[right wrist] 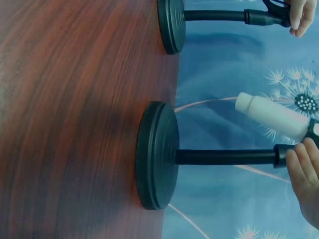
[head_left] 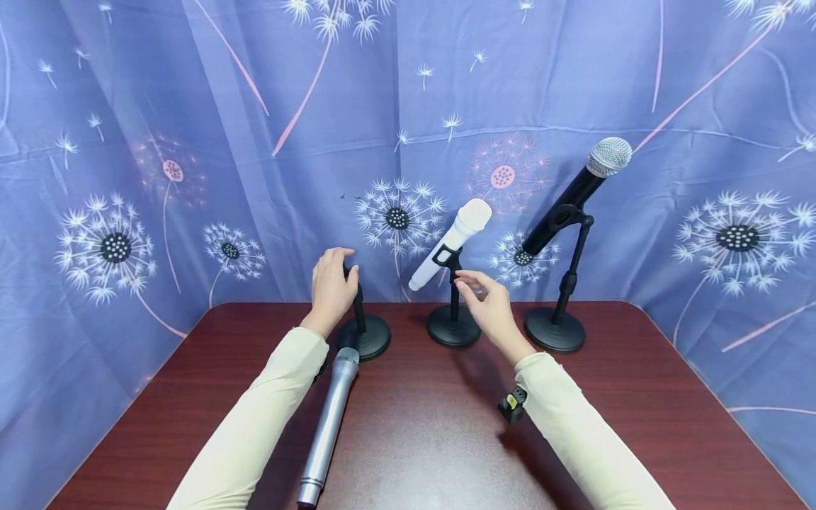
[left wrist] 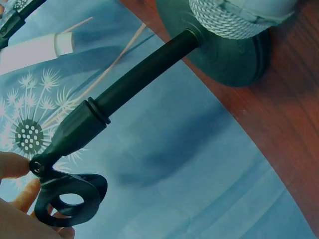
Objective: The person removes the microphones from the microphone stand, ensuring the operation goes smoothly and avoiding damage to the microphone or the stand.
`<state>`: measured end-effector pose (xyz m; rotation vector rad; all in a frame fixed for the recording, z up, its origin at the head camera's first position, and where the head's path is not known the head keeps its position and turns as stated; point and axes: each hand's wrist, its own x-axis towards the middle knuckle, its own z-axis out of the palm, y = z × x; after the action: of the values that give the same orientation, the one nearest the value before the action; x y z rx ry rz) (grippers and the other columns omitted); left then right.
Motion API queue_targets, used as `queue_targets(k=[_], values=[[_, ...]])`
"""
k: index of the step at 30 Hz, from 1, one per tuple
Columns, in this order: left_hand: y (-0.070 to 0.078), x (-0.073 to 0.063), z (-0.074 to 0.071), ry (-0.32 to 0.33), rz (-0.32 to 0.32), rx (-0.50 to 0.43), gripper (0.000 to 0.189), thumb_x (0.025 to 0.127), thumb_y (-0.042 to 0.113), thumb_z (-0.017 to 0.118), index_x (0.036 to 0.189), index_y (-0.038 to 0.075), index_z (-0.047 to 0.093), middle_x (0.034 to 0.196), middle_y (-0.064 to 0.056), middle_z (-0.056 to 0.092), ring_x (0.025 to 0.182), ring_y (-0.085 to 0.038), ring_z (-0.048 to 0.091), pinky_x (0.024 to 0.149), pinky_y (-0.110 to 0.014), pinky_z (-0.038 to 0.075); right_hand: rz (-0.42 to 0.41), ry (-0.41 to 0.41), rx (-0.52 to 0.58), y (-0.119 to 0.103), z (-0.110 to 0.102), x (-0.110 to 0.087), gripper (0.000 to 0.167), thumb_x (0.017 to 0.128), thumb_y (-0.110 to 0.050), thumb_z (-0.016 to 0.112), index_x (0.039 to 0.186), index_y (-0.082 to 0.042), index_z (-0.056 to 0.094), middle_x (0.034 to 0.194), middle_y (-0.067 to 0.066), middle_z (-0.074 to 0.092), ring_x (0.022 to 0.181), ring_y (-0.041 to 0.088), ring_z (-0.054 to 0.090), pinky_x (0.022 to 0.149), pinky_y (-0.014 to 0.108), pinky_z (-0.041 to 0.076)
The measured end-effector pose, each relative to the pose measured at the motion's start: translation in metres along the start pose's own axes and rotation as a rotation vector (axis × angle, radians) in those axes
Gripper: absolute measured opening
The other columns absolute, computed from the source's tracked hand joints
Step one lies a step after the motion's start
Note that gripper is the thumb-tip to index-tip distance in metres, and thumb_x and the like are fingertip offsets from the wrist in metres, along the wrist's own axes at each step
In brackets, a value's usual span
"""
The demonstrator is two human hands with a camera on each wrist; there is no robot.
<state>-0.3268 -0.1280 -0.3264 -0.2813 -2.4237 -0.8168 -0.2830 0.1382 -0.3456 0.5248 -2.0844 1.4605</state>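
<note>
At the left microphone stand (head_left: 370, 338), my left hand (head_left: 333, 287) holds the top by its black clip (left wrist: 75, 199), thumb at the joint. That clip has no microphone in it. My right hand (head_left: 489, 303) is at the upper part of the middle microphone stand (head_left: 454, 329), its fingers (right wrist: 296, 167) fairly straight beside the collar; whether they touch it is unclear. A white microphone (head_left: 452, 241) sits tilted in the middle stand's clip. A silver-grey microphone (head_left: 328, 432) lies on the table beside my left forearm, its mesh head toward the left stand's base.
On the right, a third stand (head_left: 556, 330) carries a black microphone (head_left: 564, 212) with a silver mesh head, tilted up. All three stands are near the back edge of the dark red wooden table (head_left: 414, 425). A blue dandelion-print curtain (head_left: 287, 177) hangs behind.
</note>
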Motion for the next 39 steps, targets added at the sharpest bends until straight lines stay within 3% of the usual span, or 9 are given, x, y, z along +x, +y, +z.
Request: queue_targets(k=[6,10,13,16,21,26,30,34,39], values=[[0.003,-0.004,0.005,0.041,0.104,0.051,0.031,0.093,0.005,0.056,0.123,-0.001,0.057,0.125,-0.017,0.054,0.119,-0.034,0.047,0.111,-0.046,0.025,0.071,0.114,0.065,0.01,0.002,0.003,0.026,0.091,0.005,0.058,0.115,0.015,0.06,0.105,0.032,0.064,0.097,0.043,0.063,0.072,0.018,0.049],[0.006,-0.008,0.01,0.08,0.171,0.05,0.031,0.092,0.002,0.058,0.123,-0.002,0.058,0.125,-0.017,0.054,0.122,-0.035,0.045,0.111,-0.049,0.025,0.086,0.142,0.105,0.016,0.004,0.004,0.027,0.091,0.008,0.058,0.117,0.017,0.058,0.109,0.035,0.061,0.103,0.045,0.061,0.077,0.017,0.047],[0.009,-0.012,0.013,0.123,0.22,0.033,0.032,0.09,0.0,0.059,0.122,-0.002,0.058,0.125,-0.018,0.055,0.126,-0.036,0.044,0.111,-0.05,0.025,0.095,0.139,0.118,0.019,0.006,0.004,0.029,0.091,0.009,0.058,0.118,0.018,0.056,0.112,0.038,0.059,0.106,0.047,0.059,0.081,0.018,0.046],[0.013,-0.015,0.016,0.155,0.262,0.016,0.033,0.089,-0.001,0.06,0.121,-0.002,0.059,0.124,-0.019,0.056,0.126,-0.036,0.045,0.11,-0.05,0.028,0.114,0.117,0.126,0.023,0.008,0.004,0.032,0.091,0.008,0.058,0.121,0.018,0.053,0.115,0.038,0.057,0.109,0.048,0.057,0.086,0.027,0.048],[0.019,-0.02,0.022,0.137,0.3,-0.03,0.034,0.089,-0.002,0.06,0.123,-0.001,0.059,0.124,-0.019,0.057,0.123,-0.035,0.048,0.106,-0.05,0.033,0.156,0.073,0.146,0.039,0.016,0.008,0.038,0.093,0.002,0.058,0.127,0.016,0.051,0.12,0.035,0.057,0.111,0.045,0.057,0.085,0.038,0.051],[0.024,-0.026,0.029,0.088,0.302,-0.058,0.035,0.09,-0.001,0.059,0.125,0.0,0.057,0.125,-0.018,0.057,0.12,-0.033,0.049,0.104,-0.05,0.036,0.204,0.076,0.117,0.064,0.025,0.016,0.04,0.094,-0.008,0.061,0.131,0.007,0.053,0.122,0.028,0.059,0.109,0.039,0.06,0.087,0.044,0.051],[0.027,-0.029,0.034,0.058,0.282,-0.066,0.037,0.09,0.0,0.06,0.126,0.001,0.057,0.125,-0.017,0.056,0.118,-0.033,0.05,0.102,-0.049,0.037,0.213,0.09,0.091,0.07,0.029,0.021,0.039,0.094,-0.011,0.062,0.128,0.006,0.055,0.12,0.025,0.062,0.105,0.038,0.062,0.091,0.047,0.048],[0.027,-0.031,0.037,0.02,0.238,-0.078,0.038,0.09,0.001,0.06,0.128,0.002,0.056,0.126,-0.016,0.056,0.118,-0.032,0.049,0.101,-0.049,0.037,0.223,0.086,0.093,0.071,0.03,0.023,0.036,0.094,-0.012,0.062,0.126,0.004,0.058,0.117,0.023,0.064,0.101,0.036,0.063,0.087,0.039,0.051],[0.025,-0.034,0.041,-0.019,0.187,-0.087,0.04,0.09,0.001,0.06,0.129,0.003,0.055,0.127,-0.015,0.056,0.119,-0.032,0.048,0.102,-0.05,0.036,0.241,0.071,0.103,0.069,0.03,0.024,0.034,0.094,-0.012,0.062,0.124,0.003,0.059,0.115,0.022,0.065,0.099,0.035,0.064,0.07,0.026,0.053]])
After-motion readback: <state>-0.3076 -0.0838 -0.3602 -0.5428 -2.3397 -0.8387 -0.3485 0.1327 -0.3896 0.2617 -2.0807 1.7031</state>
